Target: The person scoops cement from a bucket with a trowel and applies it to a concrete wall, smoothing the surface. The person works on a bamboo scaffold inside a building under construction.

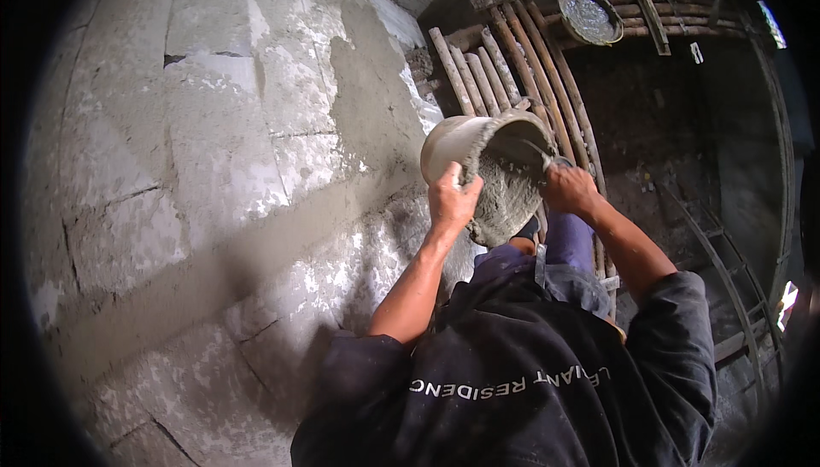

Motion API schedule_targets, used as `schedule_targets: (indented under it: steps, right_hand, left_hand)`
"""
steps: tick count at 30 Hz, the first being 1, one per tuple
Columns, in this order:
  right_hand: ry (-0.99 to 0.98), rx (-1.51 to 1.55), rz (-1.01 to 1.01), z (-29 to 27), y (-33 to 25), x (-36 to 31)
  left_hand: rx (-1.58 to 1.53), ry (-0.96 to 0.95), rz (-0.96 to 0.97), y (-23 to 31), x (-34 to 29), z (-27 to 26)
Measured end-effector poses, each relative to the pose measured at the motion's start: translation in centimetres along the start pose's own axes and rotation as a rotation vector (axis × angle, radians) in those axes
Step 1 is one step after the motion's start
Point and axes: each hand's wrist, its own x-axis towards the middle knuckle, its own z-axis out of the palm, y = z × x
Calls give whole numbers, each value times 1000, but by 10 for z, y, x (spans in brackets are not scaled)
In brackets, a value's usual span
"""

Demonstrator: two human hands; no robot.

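Note:
A pale, mortar-crusted bucket is tipped on its side in front of me, its mouth toward me and to the right. Wet grey mortar fills the lower part of the mouth. My left hand grips the bucket's left rim, thumb near the mortar. At the right side of the mouth, my right hand is closed around something with a pale end and a dark rounded part. Its kind is hard to make out, and the fingers partly hide it.
A block wall with patches of plaster rises on the left. Round wooden poles form a platform ahead and under my feet. A second bucket of wet mortar sits at the far right. A ladder stands at right, beside a dark drop.

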Motion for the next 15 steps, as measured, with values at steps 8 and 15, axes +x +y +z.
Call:
schedule_targets:
  steps: [8, 15]
  right_hand:
    - [-156, -62, -612, 91, 6, -2]
    - [-405, 1000, -70, 37, -29, -15]
  left_hand:
    - [-197, -148, 180, 21, 9, 3]
    - [-130, 109, -217, -41, 12, -38]
